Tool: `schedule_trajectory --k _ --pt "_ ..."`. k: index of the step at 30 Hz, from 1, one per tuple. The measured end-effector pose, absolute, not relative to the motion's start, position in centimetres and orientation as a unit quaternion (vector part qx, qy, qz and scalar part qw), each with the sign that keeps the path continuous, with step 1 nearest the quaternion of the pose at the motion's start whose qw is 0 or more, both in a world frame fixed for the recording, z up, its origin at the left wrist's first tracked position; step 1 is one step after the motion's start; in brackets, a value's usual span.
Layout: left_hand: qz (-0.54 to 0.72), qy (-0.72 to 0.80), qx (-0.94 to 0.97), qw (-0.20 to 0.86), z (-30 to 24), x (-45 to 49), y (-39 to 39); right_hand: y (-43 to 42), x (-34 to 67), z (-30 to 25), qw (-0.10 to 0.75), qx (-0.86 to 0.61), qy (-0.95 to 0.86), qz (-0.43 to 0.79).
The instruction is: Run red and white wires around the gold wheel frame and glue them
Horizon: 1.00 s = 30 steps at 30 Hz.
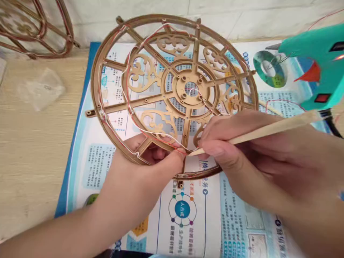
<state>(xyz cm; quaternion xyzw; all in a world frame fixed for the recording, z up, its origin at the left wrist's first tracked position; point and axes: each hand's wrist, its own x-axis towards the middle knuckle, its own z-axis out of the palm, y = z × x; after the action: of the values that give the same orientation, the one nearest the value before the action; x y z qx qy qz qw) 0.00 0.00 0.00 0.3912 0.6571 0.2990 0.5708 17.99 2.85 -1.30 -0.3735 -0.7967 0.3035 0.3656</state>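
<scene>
A round brown wooden fretwork wheel [188,86] stands tilted over a printed poster [188,215]. Thin red and white wires [129,104] run along its rim and spokes. My left hand [145,168] grips the wheel's lower rim, thumb on top, fingers behind it. My right hand [242,150] pinches a thin wooden stick [268,130] like a pen. The stick's tip touches the wires at the lower rim, right beside my left thumb.
A teal glue gun [319,68] stands at the right, with a roll of tape [270,70] beside it. A second wooden wheel [34,28] lies at the top left. A clear plastic bag [43,89] rests on the wooden tabletop [32,150].
</scene>
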Motion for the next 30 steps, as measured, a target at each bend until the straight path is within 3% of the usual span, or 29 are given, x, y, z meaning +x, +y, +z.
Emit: schedule_trajectory --k 9,30 --pt "0.288 0.659 0.408 0.563 0.15 -0.22 -0.20 2.53 18.04 -1.33 0.407 -0.387 -0.777 0.283" --pt "0.304 0.642 0.408 0.574 -0.14 -0.39 -0.36 2.78 18.05 -1.29 0.398 -0.380 -0.776 0.310"
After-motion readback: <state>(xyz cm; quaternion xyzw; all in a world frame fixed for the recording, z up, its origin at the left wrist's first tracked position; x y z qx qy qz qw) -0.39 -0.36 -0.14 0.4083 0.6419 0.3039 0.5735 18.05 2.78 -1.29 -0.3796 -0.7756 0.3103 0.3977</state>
